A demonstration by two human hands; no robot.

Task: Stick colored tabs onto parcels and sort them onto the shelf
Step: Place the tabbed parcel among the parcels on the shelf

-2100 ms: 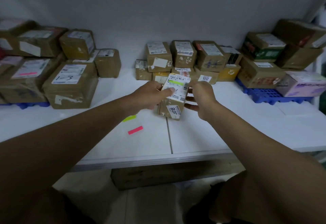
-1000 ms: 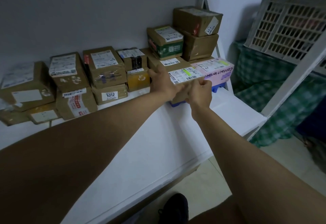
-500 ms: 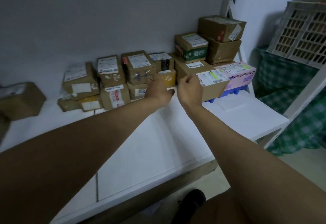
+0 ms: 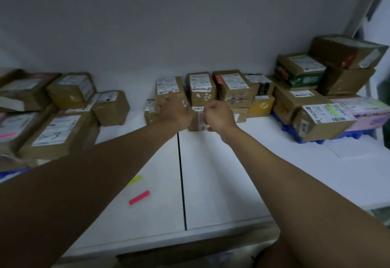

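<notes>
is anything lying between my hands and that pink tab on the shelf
Nothing visible does. The pink tab lies on bare white shelf, nearer you than both hands, with the yellow tab just behind it. The left hand and right hand are up at the middle parcels.

Single head view — looks forward and down, close over the shelf.

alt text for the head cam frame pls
Both hands, left hand and right hand, reach a small brown cardboard parcel in the middle cluster on the white shelf. A yellow paper tab and pink paper tab lie nearer.
</notes>
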